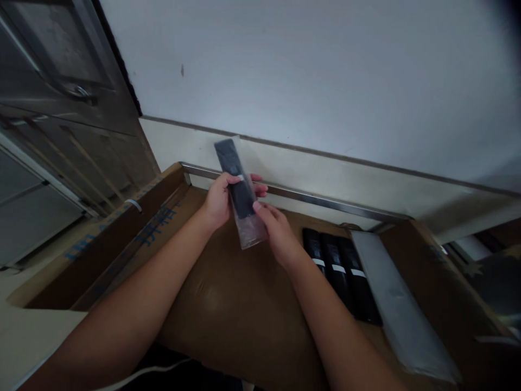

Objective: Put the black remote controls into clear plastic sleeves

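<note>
Above the cardboard (228, 304), a sleeved black item (244, 200) is gripped mid-length by the left hand (220, 200) and lower down by the right hand (277, 228), presumably for steadiness; banded black pieces (336, 254) are aligned on the cardboard's right.

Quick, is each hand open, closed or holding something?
Left hand: closed, holding the flat black rectangular item with a white band, inside a clear plastic sleeve.
Right hand: thumb at the sleeve's edge; whether it grips cannot be told.
</note>
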Demonstrator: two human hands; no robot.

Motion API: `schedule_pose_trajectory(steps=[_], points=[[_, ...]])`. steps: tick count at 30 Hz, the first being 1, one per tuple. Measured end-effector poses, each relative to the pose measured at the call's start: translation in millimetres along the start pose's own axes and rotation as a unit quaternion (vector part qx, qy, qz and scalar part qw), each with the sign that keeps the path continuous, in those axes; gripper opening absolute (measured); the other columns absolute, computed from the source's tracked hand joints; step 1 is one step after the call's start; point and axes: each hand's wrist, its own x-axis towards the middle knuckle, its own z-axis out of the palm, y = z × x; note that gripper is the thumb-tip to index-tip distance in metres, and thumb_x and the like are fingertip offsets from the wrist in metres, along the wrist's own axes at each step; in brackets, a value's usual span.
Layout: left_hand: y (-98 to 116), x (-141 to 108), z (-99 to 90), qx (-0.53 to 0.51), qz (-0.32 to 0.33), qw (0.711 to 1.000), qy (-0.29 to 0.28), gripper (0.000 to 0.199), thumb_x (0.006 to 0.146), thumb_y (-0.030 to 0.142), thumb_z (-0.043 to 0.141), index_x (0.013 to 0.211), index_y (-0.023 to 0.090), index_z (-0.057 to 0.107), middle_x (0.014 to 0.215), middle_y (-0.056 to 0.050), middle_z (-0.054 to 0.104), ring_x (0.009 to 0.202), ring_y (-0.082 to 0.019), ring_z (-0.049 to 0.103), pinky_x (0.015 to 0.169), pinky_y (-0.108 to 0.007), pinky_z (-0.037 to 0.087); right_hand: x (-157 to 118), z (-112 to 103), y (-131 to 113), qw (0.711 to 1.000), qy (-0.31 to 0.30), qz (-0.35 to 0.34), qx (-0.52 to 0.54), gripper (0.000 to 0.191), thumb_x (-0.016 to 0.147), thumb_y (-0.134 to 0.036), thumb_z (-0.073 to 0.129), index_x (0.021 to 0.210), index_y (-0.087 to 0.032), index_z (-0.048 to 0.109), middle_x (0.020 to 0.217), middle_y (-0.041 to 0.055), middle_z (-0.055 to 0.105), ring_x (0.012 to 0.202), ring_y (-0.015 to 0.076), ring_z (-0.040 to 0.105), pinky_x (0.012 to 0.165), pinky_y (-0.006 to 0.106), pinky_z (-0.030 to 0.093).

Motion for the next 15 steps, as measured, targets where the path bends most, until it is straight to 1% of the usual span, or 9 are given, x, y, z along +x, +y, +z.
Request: schedule_pose_trajectory(steps=[1,2,4,6,9,12,15], points=[[-1,-1,1.6,0.0,-0.012,1.0,-0.016,0.046,0.075,0.041,0.051,0.102,0.009,0.07,0.092,-0.015,0.075,0.089,-0.028,0.071,0.083,-0.042,0.056,-3,3,0,0.999,-0.035,0.016,-0.006,0.037,0.073,-0.05,0.078,0.087,-0.018,0.069,0.084,0.0033,0.071,0.073,0.0167,0.067,0.065,0.026,0.054],[-2,-1,3.4,0.002,-0.02,0.999,-0.028,0.046,0.076,0.041,0.052,0.103,0.009,0.07,0.093,-0.015,0.075,0.089,-0.028,0.071,0.082,-0.041,0.056,-5,5,0,0.998,-0.055,0.034,-0.008,0.037,0.072,-0.049,0.08,0.089,-0.018,0.069,0.083,0.0036,0.072,0.069,0.0166,0.067,0.063,0.027,0.055],[-3,-1,6.1,0.009,-0.018,1.0,-0.024,0.046,0.08,0.045,0.053,0.107,0.011,0.069,0.098,-0.014,0.075,0.087,-0.027,0.071,0.078,-0.04,0.057,-10,9,1,0.996,-0.07,0.058,-0.009,0.038,0.071,-0.047,0.082,0.09,-0.018,0.068,0.082,0.0043,0.072,0.063,0.0155,0.066,0.058,0.027,0.056],[-2,2,6.5,0.022,0.013,1.0,0.017,0.048,0.085,0.053,0.052,0.109,0.015,0.068,0.099,-0.012,0.076,0.082,-0.025,0.071,0.072,-0.037,0.057,-11,11,4,0.996,-0.073,0.057,-0.011,0.037,0.071,-0.045,0.083,0.09,-0.018,0.067,0.082,0.004,0.072,0.06,0.0138,0.065,0.054,0.024,0.055],[2,7,2.2,0.052,0.081,0.99,0.105,0.054,0.087,0.066,0.051,0.104,0.018,0.068,0.092,-0.01,0.076,0.076,-0.023,0.071,0.067,-0.035,0.057,-10,10,9,0.994,-0.084,0.058,-0.03,0.034,0.071,-0.041,0.084,0.086,-0.018,0.066,0.077,0.0028,0.071,0.059,0.0129,0.064,0.053,0.023,0.055],[4,10,-4.3,0.076,0.126,0.975,0.165,0.054,0.086,0.069,0.053,0.098,0.018,0.069,0.085,-0.01,0.076,0.073,-0.023,0.072,0.064,-0.033,0.057,-9,8,13,0.992,-0.088,0.058,-0.065,0.03,0.071,-0.037,0.084,0.083,-0.017,0.064,0.068,-0.0002,0.066,0.055,0.0124,0.062,0.05,0.023,0.054],[3,11,-7.6,0.091,0.154,0.965,0.192,0.051,0.088,0.065,0.053,0.094,0.017,0.069,0.083,-0.01,0.076,0.073,-0.022,0.072,0.061,-0.031,0.057,-8,7,16,0.991,-0.079,0.06,-0.087,0.028,0.072,-0.032,0.084,0.082,-0.018,0.062,0.061,-0.0024,0.063,0.051,0.0124,0.06,0.046,0.022,0.051]])
